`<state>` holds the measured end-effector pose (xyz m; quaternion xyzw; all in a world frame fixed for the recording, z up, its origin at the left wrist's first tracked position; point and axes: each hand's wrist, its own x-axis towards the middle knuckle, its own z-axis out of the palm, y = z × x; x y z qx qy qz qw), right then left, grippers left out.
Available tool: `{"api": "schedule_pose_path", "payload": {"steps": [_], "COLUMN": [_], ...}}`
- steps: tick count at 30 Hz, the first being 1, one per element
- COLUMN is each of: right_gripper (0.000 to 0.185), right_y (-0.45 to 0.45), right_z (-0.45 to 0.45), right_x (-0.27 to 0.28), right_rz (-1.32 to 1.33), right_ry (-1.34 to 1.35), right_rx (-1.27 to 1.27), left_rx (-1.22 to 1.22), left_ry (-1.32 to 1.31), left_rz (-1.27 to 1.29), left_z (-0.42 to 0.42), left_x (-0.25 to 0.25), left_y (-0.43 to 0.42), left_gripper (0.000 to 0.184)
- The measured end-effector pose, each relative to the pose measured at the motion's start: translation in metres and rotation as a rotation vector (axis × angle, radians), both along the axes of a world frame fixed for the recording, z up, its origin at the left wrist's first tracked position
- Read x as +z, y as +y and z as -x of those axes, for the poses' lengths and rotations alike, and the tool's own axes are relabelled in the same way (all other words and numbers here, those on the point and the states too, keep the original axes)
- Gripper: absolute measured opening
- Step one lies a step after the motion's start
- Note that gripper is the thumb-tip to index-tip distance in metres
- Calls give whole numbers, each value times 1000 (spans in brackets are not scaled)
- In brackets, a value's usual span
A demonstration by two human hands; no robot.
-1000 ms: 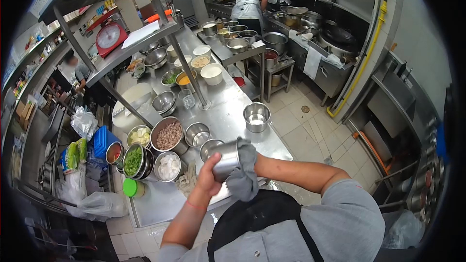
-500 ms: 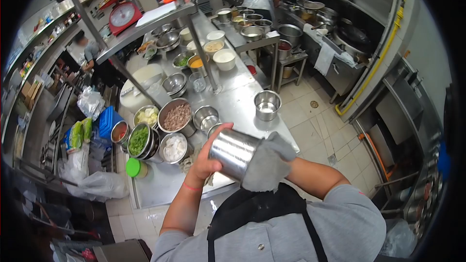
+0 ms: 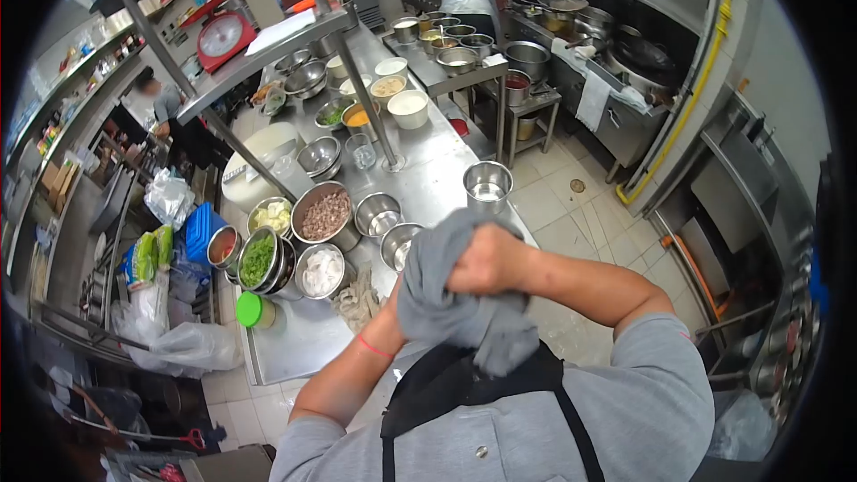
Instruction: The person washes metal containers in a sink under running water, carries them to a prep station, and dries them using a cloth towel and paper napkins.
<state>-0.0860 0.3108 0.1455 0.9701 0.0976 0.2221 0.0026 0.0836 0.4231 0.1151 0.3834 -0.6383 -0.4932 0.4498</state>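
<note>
My right hand [image 3: 486, 261] is closed in a fist on a bunched grey cloth [image 3: 437, 290] in front of my chest. One end of the cloth hangs down over the black apron [image 3: 437, 384]. My left hand [image 3: 394, 326] is at the cloth's left side, its fingers hidden by the fabric; a red band circles that wrist. The metal pot from the earlier view does not show now, and the cloth covers the spot where it was. Just beyond the cloth stands a small steel bowl [image 3: 399, 248]. Further right on the counter sits a steel pot [image 3: 488, 187].
The steel counter [image 3: 437, 156] holds bowls of chopped meat [image 3: 323, 215], greens [image 3: 258, 261] and white pieces [image 3: 321, 271]. A beige rag [image 3: 359, 302] and green-lidded jar [image 3: 256, 310] are near its front edge. A post-held shelf overhangs it. Two other people work further back.
The metal pot has gone out of sight behind the grey cloth. My right hand, formerly covered by the cloth, now shows on top of it. My left fingers have become hidden.
</note>
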Motion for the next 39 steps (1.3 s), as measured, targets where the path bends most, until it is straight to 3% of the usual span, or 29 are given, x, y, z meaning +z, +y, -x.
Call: {"api": "schedule_pose_path", "payload": {"steps": [1,2,3,4,6,7,8,9,10,11,12,14,16,18,20,22,25,29,32,33,35,36,38,39], "right_gripper": [31,29,27,27,28,35,41,41,40,38,35,29,26,29,20,10,5,9,14,18,23,25,33,38], "right_y": [-7,-15,-18,-18,-11,-5,2,-1,-5,-7,2,19,26,39,32,29,-6,-6,-10,-14,-19,-20,-6,0], "right_z": [-3,-7,-11,-17,-32,-36,-39,-31,-19,-8,0,15,27,26,9,-4,-22,-6,12,14,7,3,5,6], "right_x": [1,-2,-8,-14,-32,-65,-99,-100,-100,-96,-63,3,34,79,44,26,18,-25,-31,-48,-82,-93,-110,-113], "right_rz": [2,-53,-112,-111,-794,-1592,-2450,-2453,-2059,-1653,-1479,-1112,-897,-640,-408,2,26,42,189,166,-218,-405,-604,-697], "right_ry": [-13,-190,-362,-364,-659,-433,-373,-360,-203,-62,4,124,1,-50,-382,-74,-300,-206,-317,1,159,205,128,85], "right_rx": [-12,-143,-268,-269,-299,79,269,274,85,-74,-160,-315,-314,-294,-108,-229,-183,-276,32,-82,-189,-257,-163,-121], "left_rx": [40,88,249,248,476,523,494,482,473,501,521,463,414,370,367,197,127,238,130,212,376,455,507,500], "left_ry": [487,975,843,841,195,-63,-292,-342,-392,-106,181,752,968,959,834,856,962,868,901,837,723,525,-52,-172], "left_rz": [-278,-562,-481,-480,195,283,416,477,539,377,215,121,0,-113,-348,-520,-554,-593,-718,-662,-525,-359,-60,64], "left_z": [6,14,18,19,17,10,3,-10,-24,-36,-46,-70,-81,-72,-58,-31,-11,1,7,13,20,32,25,26], "left_x": [1,12,18,20,25,33,45,41,35,31,29,32,15,14,16,32,20,27,21,18,8,22,1,6], "left_y": [4,8,10,8,4,8,12,12,11,12,14,17,22,17,11,3,3,5,5,6,-2,-1,-8,-6], "left_gripper": [46,46,57,57,74,89,91,92,93,92,90,79,72,69,65,62,59,56,55,53,52,60,68,72]}}
